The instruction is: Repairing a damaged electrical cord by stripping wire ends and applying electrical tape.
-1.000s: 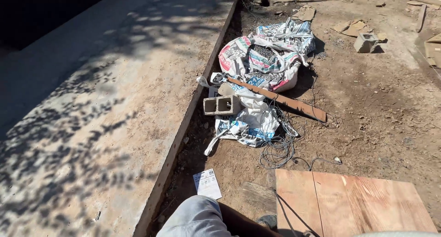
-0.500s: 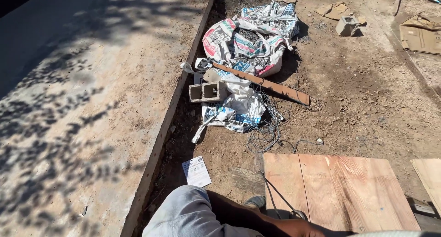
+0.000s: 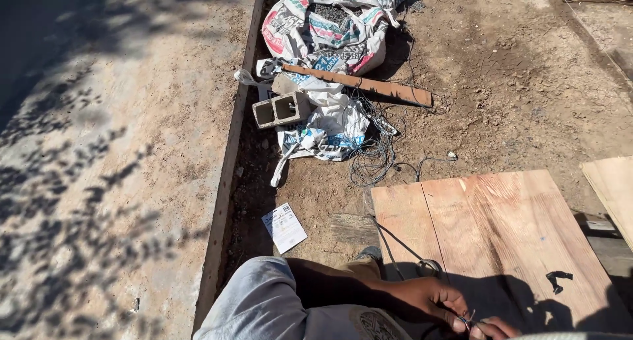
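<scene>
At six o'clock, low over the near edge of the plywood sheet (image 3: 501, 228), we see our left hand (image 3: 422, 300) with its fingers curled in, pinching a thin dark wire (image 3: 402, 244) at the fingertips; our right hand (image 3: 494, 328) shows only as a few fingertips at the bottom edge, meeting the left at the same pinch, and we cannot tell how far it is closed. From the hands the wire runs up toward eleven o'clock across the sheet, past a small loop, to a loose wire tangle (image 3: 372, 158) on the dirt just beyond the sheet's far corner. Toward three o'clock of the hands a small black clip (image 3: 557, 279) lies on the wood, apart from them. Our knee in pale trousers (image 3: 264, 304) fills the space at eight o'clock, with a white leaflet (image 3: 284, 228) on the ground just beyond it. Farther off at twelve o'clock lie a grey hollow block (image 3: 282, 109), crumpled printed sacks (image 3: 330, 30) and a long wooden batten (image 3: 359, 85). A timber edging board (image 3: 231, 155) runs from twelve to seven o'clock, parting the dirt from the concrete slab (image 3: 112, 149) on the nine o'clock side. Another board (image 3: 613, 188) lies at three o'clock. Bare wood lies between the hands and the sheet's far edge.
</scene>
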